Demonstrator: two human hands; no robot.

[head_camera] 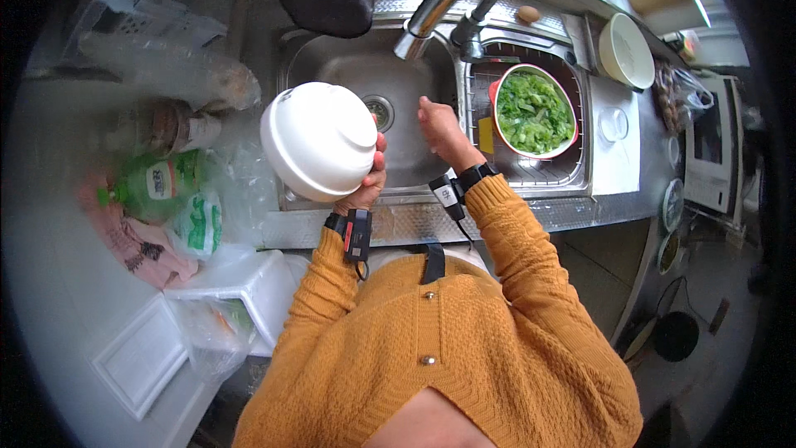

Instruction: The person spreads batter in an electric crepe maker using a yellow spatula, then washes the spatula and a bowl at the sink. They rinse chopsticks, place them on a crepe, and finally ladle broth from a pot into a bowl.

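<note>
My left hand [373, 177] grips a white bowl [320, 137] over the left side of the sink basin. The bowl is tipped over, its round foot towards the right and its inside hidden; a ridge near the rim could be a second, nested bowl. Above the same steel basin [410, 155] is my right hand [444, 134], fingers curled in and no object visible in it. The chrome faucet [413, 40] reaches over the basin beyond my hands, and I see no water running. A drain [378, 113] shows partly behind the bowl.
In the right basin, a wire rack [482, 90] surrounds a red-and-white bowl of chopped greens [536, 113]. An egg [528, 14] sits behind it. Rightward are a pale bowl [627, 51] and a clear cup [613, 124]. A green bottle [161, 183] and foam box [217, 286] are left.
</note>
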